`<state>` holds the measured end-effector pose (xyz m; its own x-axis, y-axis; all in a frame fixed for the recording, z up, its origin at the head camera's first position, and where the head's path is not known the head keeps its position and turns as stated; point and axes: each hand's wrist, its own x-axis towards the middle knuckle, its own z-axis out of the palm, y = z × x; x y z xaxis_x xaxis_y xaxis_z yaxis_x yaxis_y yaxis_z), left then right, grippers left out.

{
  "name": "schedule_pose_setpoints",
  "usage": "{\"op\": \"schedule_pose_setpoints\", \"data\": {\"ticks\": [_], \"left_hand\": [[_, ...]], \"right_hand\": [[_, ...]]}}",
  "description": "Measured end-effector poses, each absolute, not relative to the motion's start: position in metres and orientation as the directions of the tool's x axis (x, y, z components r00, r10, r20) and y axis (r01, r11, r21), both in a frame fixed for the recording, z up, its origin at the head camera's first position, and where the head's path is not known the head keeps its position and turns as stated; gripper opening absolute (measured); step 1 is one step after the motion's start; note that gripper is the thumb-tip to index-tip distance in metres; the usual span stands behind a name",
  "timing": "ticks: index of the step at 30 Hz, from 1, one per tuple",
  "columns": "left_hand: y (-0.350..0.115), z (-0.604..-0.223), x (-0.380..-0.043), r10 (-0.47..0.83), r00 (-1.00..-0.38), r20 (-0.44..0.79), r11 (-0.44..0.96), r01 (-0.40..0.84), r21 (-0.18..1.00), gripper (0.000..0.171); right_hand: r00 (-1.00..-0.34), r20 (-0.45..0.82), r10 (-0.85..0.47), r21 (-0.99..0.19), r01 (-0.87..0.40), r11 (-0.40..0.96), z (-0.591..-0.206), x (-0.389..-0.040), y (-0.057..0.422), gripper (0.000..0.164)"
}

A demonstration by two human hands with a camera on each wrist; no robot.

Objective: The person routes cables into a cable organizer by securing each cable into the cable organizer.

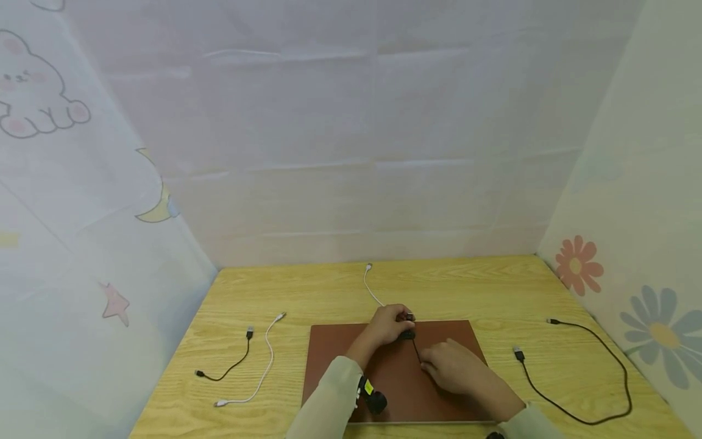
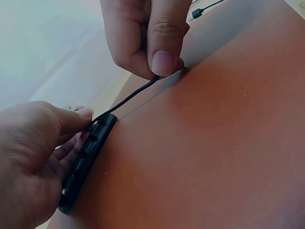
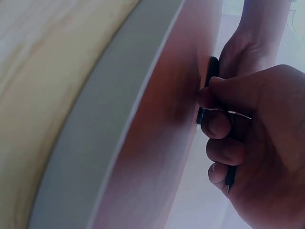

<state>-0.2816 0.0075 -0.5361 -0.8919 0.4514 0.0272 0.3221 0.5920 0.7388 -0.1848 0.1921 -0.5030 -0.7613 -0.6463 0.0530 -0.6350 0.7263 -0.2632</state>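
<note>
A black cable holder with several slots stands on the brown mat, in front of my left hand. Thumb and finger of that hand pinch a black USB cable at the holder's far end; the other fingers lie behind the holder. In the head view, a connector pokes out by the left fingertips. My right hand pinches the same cable lower down, keeping it fairly straight between the hands. The cable's small plug shows below the curled right fingers in the right wrist view.
On the wooden table, a short black cable and a white cable lie left of the mat. A longer black cable curves at the right. Another white cable runs back from behind my left hand. Patterned cloth walls surround the table.
</note>
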Motion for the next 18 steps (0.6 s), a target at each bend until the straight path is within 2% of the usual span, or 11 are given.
{"op": "schedule_pose_setpoints", "data": {"ticks": [9, 18], "left_hand": [[0.0028, -0.5359, -0.2861, 0.476, -0.879, -0.006, 0.580, 0.309, 0.754, 0.014], [0.0009, -0.5378, -0.2828, 0.477, -0.879, 0.004, 0.550, 0.302, 0.779, 0.008]], "right_hand": [[-0.761, 0.033, -0.648, -0.318, -0.623, 0.715, -0.5024, -0.1896, 0.1895, 0.031], [-0.762, 0.034, -0.647, -0.353, -0.615, 0.705, -0.5038, -0.1878, 0.1894, 0.033]]}}
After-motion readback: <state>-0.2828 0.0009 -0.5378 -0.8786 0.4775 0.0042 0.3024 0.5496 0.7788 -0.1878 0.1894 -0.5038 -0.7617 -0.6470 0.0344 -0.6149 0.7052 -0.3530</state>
